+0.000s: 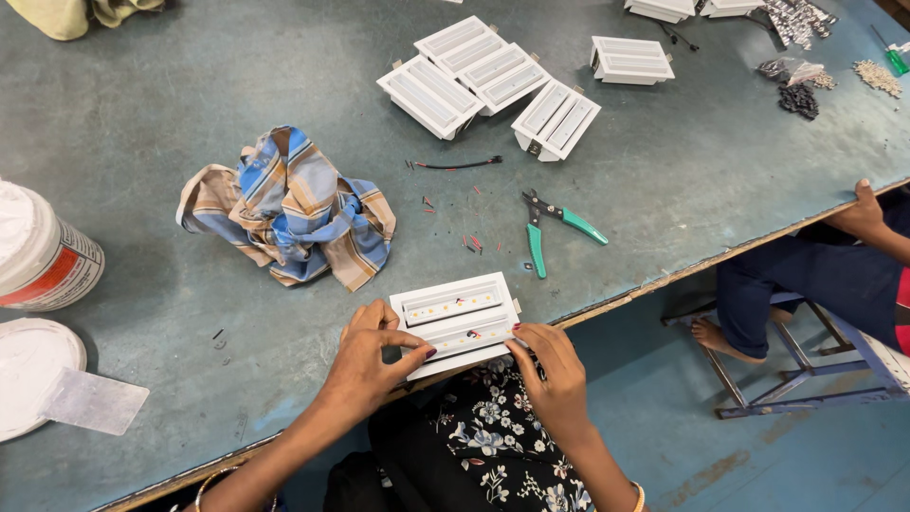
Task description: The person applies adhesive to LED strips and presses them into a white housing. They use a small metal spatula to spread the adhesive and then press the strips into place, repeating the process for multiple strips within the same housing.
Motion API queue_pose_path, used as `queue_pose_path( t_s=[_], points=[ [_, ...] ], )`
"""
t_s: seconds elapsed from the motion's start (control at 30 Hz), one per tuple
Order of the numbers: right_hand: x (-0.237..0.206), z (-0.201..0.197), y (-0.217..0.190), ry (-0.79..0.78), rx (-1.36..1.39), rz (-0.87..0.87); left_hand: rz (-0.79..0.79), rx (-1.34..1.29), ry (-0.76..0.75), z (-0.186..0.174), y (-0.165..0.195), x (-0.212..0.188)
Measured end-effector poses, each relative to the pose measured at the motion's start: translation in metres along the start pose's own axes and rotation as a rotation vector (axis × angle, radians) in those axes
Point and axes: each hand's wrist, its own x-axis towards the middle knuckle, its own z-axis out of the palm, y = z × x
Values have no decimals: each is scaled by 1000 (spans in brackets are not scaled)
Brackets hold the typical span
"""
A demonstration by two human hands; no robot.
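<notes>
A white rectangular light fixture (453,308) with two recessed rows of small lamps lies at the near edge of the grey-green table (171,275). My left hand (370,360) grips its left end, thumb and fingers pinched on the frame. My right hand (548,365) holds its right lower corner from the table's edge. Green-handled pliers (550,228) lie just beyond the fixture, to the right, with small red and black wire scraps (471,239) beside them.
A crumpled blue and tan checked cloth (294,209) sits left of centre. Several white fixtures (493,85) cluster at the back, with a black wire (455,165) before them. White tub (43,251) and lid (38,374) at left. Another person (853,265) sits at right, hand on the table edge.
</notes>
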Motion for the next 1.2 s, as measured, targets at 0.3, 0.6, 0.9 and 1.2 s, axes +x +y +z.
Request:
queue_pose_path(
  t_s=[0.3,0.6,0.9,1.2],
  points=[
    [-5,1,0,8,12,-8,33,22,89,3,-1,-6],
    [19,-13,-4,-117,69,107,17,11,34,-1,-1,-2],
    [32,-16,1,-218,-21,3,-70,-41,-88,1,-5,0],
    [45,-13,1,-278,-93,-97,-75,-44,-157,-2,-8,6]
  ],
)
